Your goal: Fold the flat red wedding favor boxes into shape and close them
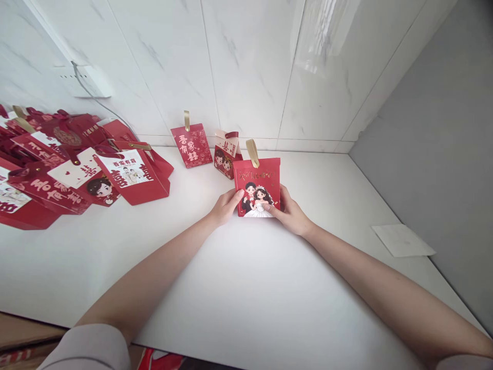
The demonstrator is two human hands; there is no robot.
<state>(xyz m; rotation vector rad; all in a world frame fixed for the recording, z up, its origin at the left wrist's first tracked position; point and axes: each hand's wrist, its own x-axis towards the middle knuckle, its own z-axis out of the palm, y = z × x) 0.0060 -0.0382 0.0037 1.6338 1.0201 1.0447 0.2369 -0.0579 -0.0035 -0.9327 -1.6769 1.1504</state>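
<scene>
One held red box (257,186) shows a cartoon couple (256,199).

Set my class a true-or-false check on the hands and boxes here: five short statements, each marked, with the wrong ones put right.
1. The left hand and right hand both hold the couple box. True.
2. The couple box has a dark red loop. False: its gold loop stands up at the top.
3. A red box and a small box stand near the wall. True.
4. The heap of boxes lies right of both hands. False: the heap lies left of them.
5. A white sheet lies right of the right hand. True.
</scene>
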